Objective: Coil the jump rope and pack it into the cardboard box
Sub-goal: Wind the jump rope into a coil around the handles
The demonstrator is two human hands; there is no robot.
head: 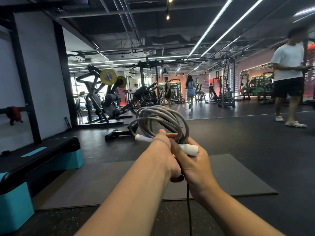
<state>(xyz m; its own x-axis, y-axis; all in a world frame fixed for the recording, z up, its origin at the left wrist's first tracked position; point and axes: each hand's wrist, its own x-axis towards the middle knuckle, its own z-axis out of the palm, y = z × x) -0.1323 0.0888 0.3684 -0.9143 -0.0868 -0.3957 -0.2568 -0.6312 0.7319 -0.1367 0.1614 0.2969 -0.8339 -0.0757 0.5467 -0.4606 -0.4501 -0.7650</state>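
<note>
A grey jump rope [158, 120] is wound into several loops held up in front of me. My left hand [163, 150] grips the bundle at its base, where one white handle end [142, 138] sticks out to the left. My right hand [192, 164] holds the other white handle [190, 149] against the coil. A dark cord [188, 210] hangs straight down below my hands. No cardboard box is in view.
A grey exercise mat [238, 178] lies on the dark floor below my hands. A black and teal step platform [42, 160] stands at the left. Gym machines [109, 99] fill the back. A person in a white shirt [288, 79] stands at the right.
</note>
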